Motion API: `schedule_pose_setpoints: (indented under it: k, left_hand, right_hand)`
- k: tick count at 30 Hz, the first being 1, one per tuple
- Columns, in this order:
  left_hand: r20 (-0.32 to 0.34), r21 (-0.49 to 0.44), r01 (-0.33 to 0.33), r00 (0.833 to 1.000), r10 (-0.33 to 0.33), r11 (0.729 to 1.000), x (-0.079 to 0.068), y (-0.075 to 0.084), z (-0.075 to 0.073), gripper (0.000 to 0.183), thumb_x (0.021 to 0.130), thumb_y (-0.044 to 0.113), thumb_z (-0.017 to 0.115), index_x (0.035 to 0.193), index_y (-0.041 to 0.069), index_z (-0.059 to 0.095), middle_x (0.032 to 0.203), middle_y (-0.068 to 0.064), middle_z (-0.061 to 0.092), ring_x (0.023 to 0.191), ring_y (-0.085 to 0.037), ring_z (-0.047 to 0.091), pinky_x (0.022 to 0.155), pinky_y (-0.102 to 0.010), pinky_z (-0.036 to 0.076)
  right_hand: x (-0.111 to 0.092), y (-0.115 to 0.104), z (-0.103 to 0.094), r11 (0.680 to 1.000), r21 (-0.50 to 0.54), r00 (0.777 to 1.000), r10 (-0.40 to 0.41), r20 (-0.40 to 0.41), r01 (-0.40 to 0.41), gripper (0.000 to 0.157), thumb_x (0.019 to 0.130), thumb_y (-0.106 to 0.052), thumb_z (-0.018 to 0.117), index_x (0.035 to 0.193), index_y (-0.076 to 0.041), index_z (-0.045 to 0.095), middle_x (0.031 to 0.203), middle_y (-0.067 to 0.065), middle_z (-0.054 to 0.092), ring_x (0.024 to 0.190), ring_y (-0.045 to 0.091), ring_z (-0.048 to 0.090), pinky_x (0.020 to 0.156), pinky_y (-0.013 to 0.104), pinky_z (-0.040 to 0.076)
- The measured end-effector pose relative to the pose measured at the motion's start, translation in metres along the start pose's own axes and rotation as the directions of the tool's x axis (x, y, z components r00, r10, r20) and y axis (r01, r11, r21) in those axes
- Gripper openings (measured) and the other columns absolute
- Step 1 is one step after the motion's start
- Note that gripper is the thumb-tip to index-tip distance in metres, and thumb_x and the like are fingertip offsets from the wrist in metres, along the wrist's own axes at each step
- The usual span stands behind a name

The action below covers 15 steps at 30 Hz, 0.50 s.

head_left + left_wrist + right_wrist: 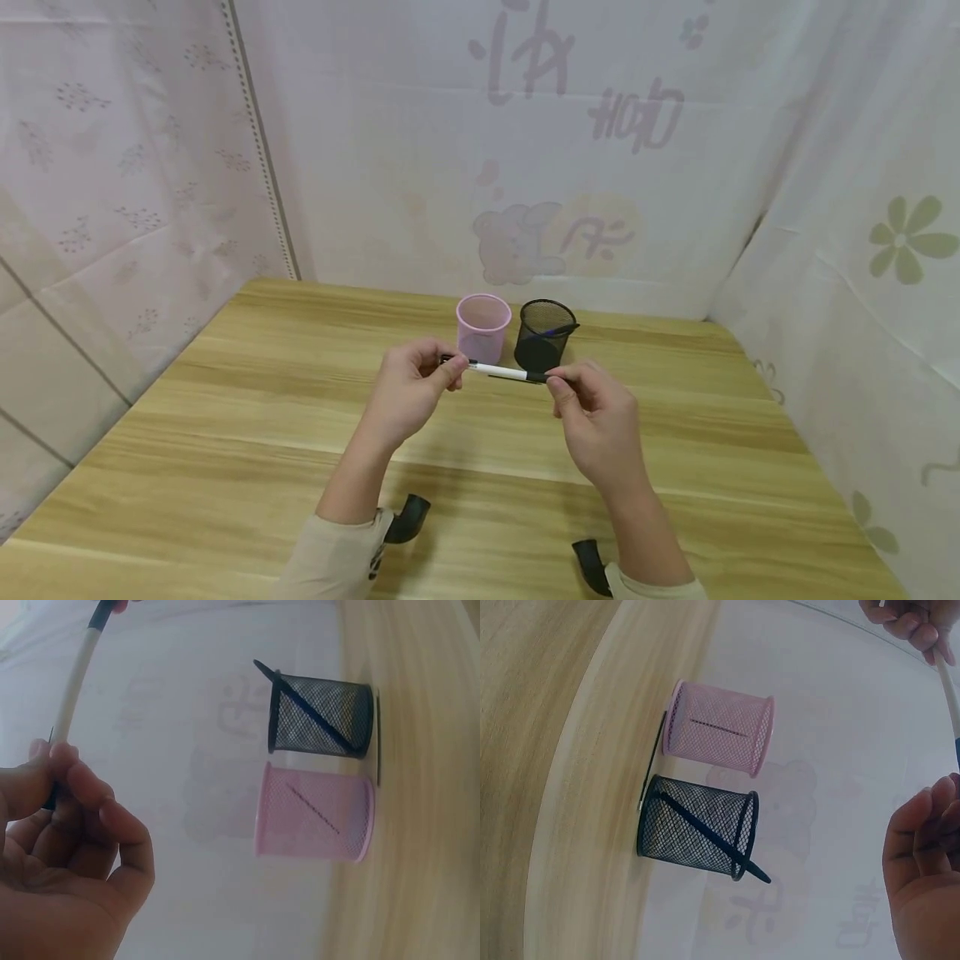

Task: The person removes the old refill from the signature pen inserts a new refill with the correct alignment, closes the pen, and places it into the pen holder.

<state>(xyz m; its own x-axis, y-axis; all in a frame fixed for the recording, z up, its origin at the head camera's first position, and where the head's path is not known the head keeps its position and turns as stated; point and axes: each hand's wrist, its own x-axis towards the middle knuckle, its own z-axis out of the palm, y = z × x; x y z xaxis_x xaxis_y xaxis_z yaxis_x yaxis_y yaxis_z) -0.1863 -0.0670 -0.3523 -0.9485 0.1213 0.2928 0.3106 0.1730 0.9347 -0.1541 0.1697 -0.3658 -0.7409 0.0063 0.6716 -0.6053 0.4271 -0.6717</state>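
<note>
A pen (504,372) with a white barrel and black ends is held level above the table between both hands. My left hand (411,393) pinches its left end between thumb and fingers. At the other end, my right hand (604,427) pinches the black part. Just beyond the pen stand a pink mesh pen cup (480,348) and, to its right, a black mesh pen cup (534,357). A dark pen (714,838) leans inside the black cup, its tip over the rim. Through the pink cup's mesh shows a short dark line (313,808).
A thin dark stick (653,759) lies on the wooden table (247,417) in front of the cups. Patterned cloth (375,167) hangs behind the table and at both sides. Black curved pieces (409,518) stick out by both sleeves.
</note>
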Motion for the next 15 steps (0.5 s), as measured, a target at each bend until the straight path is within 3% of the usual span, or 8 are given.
schedule_pose_setpoints:
  k: [4, 8, 11, 15]
  left_hand:
    - [-0.014, 0.005, -0.017, 1.0, 0.017, 1.0, 0.0003, 0.0016, 0.004, 0.009, 0.099, 0.007, 0.074, 0.091, 0.002, 0.075, 0.073, -0.01, 0.066, 0.073, -0.025, 0.064, 0.067, -0.024, 0.05]
    - [-0.023, 0.0, -0.028, 0.999, 0.028, 1.0, 0.0004, 0.0008, 0.0073, 0.009, 0.098, 0.005, 0.075, 0.091, 0.0, 0.075, 0.073, -0.011, 0.066, 0.071, -0.023, 0.063, 0.065, -0.023, 0.05]
    - [-0.016, 0.0, -0.031, 0.999, 0.031, 1.0, 0.0004, -0.0024, 0.0082, 0.009, 0.098, 0.005, 0.075, 0.092, -0.001, 0.075, 0.072, -0.009, 0.066, 0.07, -0.019, 0.063, 0.065, -0.023, 0.051]
    - [-0.008, 0.009, -0.013, 1.0, 0.013, 1.0, 0.0, -0.0073, 0.0078, 0.009, 0.099, 0.007, 0.075, 0.091, 0.002, 0.076, 0.072, -0.007, 0.065, 0.07, -0.017, 0.062, 0.064, -0.024, 0.049]
  right_hand:
    - [-0.0005, 0.0002, -0.0002, 0.999, -0.031, 1.0, 0.012, -0.027, -0.013, 0.012, 0.1, 0.002, 0.07, 0.088, 0.0, 0.073, 0.073, 0.004, 0.061, 0.062, 0.008, 0.056, 0.063, 0.014, 0.05]
    - [-0.0007, -0.002, -0.001, 0.993, -0.009, 0.992, 0.121, -0.022, -0.121, 0.021, 0.102, 0.001, 0.067, 0.081, 0.0, 0.07, 0.066, 0.008, 0.059, 0.056, 0.007, 0.053, 0.053, 0.017, 0.046]
    - [-0.0008, -0.0034, -0.0012, 0.974, 0.004, 0.974, 0.224, 0.01, -0.224, 0.03, 0.105, -0.003, 0.064, 0.075, -0.001, 0.068, 0.06, 0.009, 0.057, 0.051, 0.009, 0.05, 0.047, 0.023, 0.042]
    - [-0.0013, -0.005, -0.0017, 0.936, -0.02, 0.932, 0.353, 0.087, -0.352, 0.043, 0.11, -0.015, 0.058, 0.069, -0.003, 0.063, 0.055, 0.006, 0.054, 0.049, 0.013, 0.051, 0.047, 0.025, 0.041]
